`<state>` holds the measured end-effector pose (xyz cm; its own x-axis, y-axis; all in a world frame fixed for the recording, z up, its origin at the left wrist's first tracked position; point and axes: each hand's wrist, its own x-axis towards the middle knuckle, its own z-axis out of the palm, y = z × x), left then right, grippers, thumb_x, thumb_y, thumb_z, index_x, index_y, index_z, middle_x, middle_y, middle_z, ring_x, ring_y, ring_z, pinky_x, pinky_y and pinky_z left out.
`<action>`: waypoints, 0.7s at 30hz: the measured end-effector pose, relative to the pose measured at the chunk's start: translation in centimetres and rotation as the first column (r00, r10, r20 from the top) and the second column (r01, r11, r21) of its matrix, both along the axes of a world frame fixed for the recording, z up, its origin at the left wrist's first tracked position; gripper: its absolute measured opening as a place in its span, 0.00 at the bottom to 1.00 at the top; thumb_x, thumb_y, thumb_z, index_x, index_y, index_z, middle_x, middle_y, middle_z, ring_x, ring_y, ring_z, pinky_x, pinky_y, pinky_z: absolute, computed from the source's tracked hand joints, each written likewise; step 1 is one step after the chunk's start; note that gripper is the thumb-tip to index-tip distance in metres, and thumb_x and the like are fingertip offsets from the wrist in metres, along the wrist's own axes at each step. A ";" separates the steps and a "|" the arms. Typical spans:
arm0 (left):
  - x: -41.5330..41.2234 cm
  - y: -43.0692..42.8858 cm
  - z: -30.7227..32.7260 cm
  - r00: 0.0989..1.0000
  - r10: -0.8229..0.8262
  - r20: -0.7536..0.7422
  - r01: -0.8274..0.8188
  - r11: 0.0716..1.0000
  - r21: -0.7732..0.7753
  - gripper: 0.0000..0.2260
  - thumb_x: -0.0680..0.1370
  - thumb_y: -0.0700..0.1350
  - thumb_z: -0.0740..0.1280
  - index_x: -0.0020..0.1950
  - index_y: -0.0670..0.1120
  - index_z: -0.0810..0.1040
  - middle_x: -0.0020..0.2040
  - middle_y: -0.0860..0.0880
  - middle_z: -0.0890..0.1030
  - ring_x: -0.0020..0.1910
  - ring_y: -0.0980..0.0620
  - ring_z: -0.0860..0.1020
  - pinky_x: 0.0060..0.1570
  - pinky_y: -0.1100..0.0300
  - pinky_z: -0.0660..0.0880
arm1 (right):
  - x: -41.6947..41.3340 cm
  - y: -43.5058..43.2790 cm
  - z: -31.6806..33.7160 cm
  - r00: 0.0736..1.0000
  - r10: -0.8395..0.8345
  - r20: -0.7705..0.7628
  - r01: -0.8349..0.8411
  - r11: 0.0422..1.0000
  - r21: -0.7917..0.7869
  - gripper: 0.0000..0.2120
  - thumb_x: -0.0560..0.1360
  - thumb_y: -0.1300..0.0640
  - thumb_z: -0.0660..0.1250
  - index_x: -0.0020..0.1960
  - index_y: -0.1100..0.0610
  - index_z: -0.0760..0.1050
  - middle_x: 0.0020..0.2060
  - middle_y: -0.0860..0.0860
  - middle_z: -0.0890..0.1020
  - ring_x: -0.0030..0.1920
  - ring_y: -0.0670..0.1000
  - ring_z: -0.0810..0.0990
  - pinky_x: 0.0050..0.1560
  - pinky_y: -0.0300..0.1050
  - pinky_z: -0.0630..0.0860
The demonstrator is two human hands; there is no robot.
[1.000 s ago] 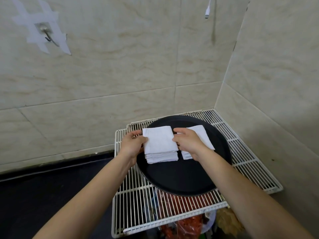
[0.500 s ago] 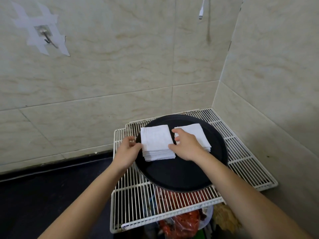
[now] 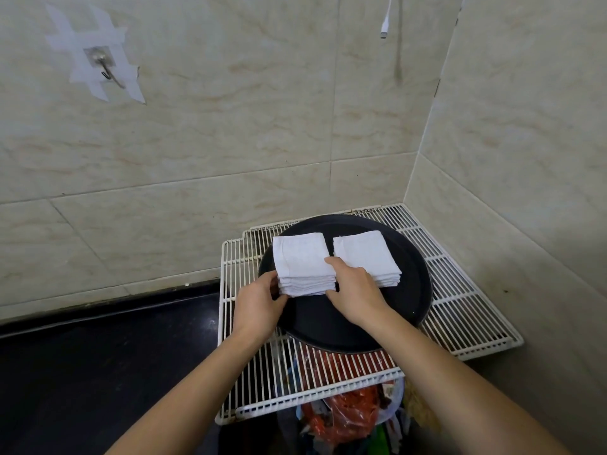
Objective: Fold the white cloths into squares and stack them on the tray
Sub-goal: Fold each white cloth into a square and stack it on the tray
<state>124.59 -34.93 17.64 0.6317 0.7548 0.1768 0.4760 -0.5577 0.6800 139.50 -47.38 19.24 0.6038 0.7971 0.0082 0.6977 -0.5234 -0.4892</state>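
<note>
A white wire rack (image 3: 453, 310) sits in the corner where the beige tiled walls (image 3: 230, 152) meet. Under the rack's near edge, red plastic bags (image 3: 341, 418) bunch together, partly seen through the wires. Left of the rack runs a black countertop (image 3: 98, 366). High above the rack to the left, a metal hook (image 3: 106, 68) is taped to the wall; above its right side dangles a white cable end (image 3: 385, 31).

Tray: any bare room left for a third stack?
Yes. The near half of the black tray is bare, between the hands and its front rim. The far half is crowded: left stack and right stack lie side by side, a narrow gap apart. Left hand and right hand flank the left stack. The wire rack is bare right of the tray.
</note>
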 end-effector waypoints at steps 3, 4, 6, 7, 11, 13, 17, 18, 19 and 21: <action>-0.2 0.0 -0.4 0.999 -0.030 -0.021 0.031 0.999 0.043 0.19 0.73 0.44 0.75 0.64 0.50 0.80 0.53 0.53 0.86 0.51 0.54 0.83 0.55 0.59 0.79 | 0.0 -0.3 -0.2 1.000 -0.006 0.000 0.006 1.000 0.029 0.28 0.78 0.57 0.69 0.76 0.51 0.65 0.61 0.56 0.81 0.61 0.57 0.78 0.60 0.51 0.77; -0.3 0.0 -0.4 0.999 -0.036 -0.039 0.038 0.998 0.051 0.19 0.73 0.45 0.76 0.64 0.50 0.80 0.52 0.53 0.86 0.50 0.54 0.83 0.54 0.58 0.80 | -0.1 -0.3 -0.3 1.000 -0.010 0.003 0.009 0.999 0.031 0.27 0.78 0.57 0.69 0.76 0.51 0.66 0.61 0.55 0.80 0.62 0.56 0.78 0.61 0.51 0.77; -0.2 0.2 -0.3 0.999 -0.038 -0.039 0.040 0.998 0.047 0.19 0.72 0.47 0.77 0.63 0.51 0.81 0.52 0.53 0.86 0.50 0.54 0.83 0.54 0.57 0.80 | -0.1 -0.3 -0.5 1.000 -0.013 0.010 0.013 0.999 0.039 0.26 0.79 0.57 0.69 0.75 0.51 0.67 0.62 0.55 0.81 0.62 0.56 0.78 0.62 0.51 0.77; -0.2 0.3 -0.3 0.999 -0.032 -0.035 0.034 0.999 0.039 0.18 0.73 0.47 0.76 0.63 0.50 0.81 0.52 0.52 0.86 0.50 0.54 0.83 0.55 0.57 0.79 | -0.1 -0.3 -0.5 1.000 -0.013 0.016 0.012 0.999 0.044 0.25 0.79 0.57 0.69 0.75 0.51 0.68 0.61 0.55 0.81 0.62 0.55 0.79 0.62 0.50 0.77; 0.0 0.6 -0.3 0.998 -0.010 -0.061 0.011 1.000 0.022 0.15 0.75 0.45 0.75 0.62 0.47 0.82 0.52 0.50 0.86 0.51 0.52 0.83 0.55 0.60 0.77 | -0.3 -0.2 -0.3 0.999 -0.019 0.034 0.017 0.999 0.044 0.24 0.80 0.56 0.68 0.74 0.52 0.70 0.59 0.54 0.82 0.59 0.54 0.80 0.61 0.47 0.76; -0.1 0.7 -0.2 0.996 -0.012 -0.085 0.013 1.000 0.013 0.16 0.75 0.46 0.74 0.62 0.47 0.82 0.53 0.50 0.86 0.51 0.52 0.83 0.55 0.59 0.77 | -0.6 -0.4 -0.1 0.999 -0.013 0.034 0.012 0.999 0.031 0.24 0.80 0.56 0.67 0.75 0.52 0.69 0.61 0.54 0.82 0.60 0.54 0.80 0.62 0.47 0.75; -0.9 0.6 0.4 0.990 -0.052 -0.130 0.055 0.998 0.024 0.19 0.76 0.48 0.73 0.66 0.48 0.78 0.59 0.49 0.84 0.56 0.51 0.81 0.57 0.57 0.78 | -1.0 -1.3 0.8 0.998 0.006 0.059 -0.008 1.000 0.022 0.27 0.80 0.57 0.66 0.77 0.51 0.65 0.60 0.54 0.82 0.59 0.55 0.80 0.60 0.49 0.77; -1.5 0.5 0.7 0.988 -0.043 -0.150 0.054 0.996 0.069 0.21 0.76 0.49 0.72 0.68 0.48 0.76 0.62 0.49 0.82 0.59 0.51 0.80 0.59 0.55 0.77 | -1.1 -1.7 1.1 0.998 0.005 0.067 -0.007 0.999 0.032 0.27 0.80 0.56 0.66 0.77 0.51 0.64 0.59 0.54 0.82 0.58 0.54 0.80 0.59 0.49 0.77; -2.2 0.3 1.1 0.984 -0.023 -0.177 0.047 0.990 0.131 0.23 0.77 0.51 0.71 0.71 0.48 0.74 0.64 0.49 0.80 0.61 0.50 0.79 0.60 0.54 0.76 | -1.2 -2.1 1.5 0.997 0.004 0.082 -0.008 0.999 0.041 0.27 0.81 0.56 0.66 0.78 0.52 0.64 0.58 0.54 0.82 0.56 0.54 0.81 0.58 0.48 0.78; -4.0 -0.4 1.9 0.980 0.031 -0.198 0.021 0.966 0.258 0.25 0.79 0.53 0.68 0.74 0.48 0.70 0.70 0.48 0.76 0.67 0.49 0.75 0.65 0.52 0.73 | -1.6 -2.9 2.2 0.990 0.016 0.141 -0.025 0.998 0.061 0.26 0.81 0.53 0.64 0.77 0.52 0.63 0.56 0.54 0.83 0.54 0.53 0.81 0.56 0.48 0.79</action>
<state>120.64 -35.28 19.49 0.6702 0.7033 0.2371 0.5900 -0.6987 0.4047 137.90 -50.32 21.45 0.5767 0.8046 0.1414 0.7719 -0.4800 -0.4169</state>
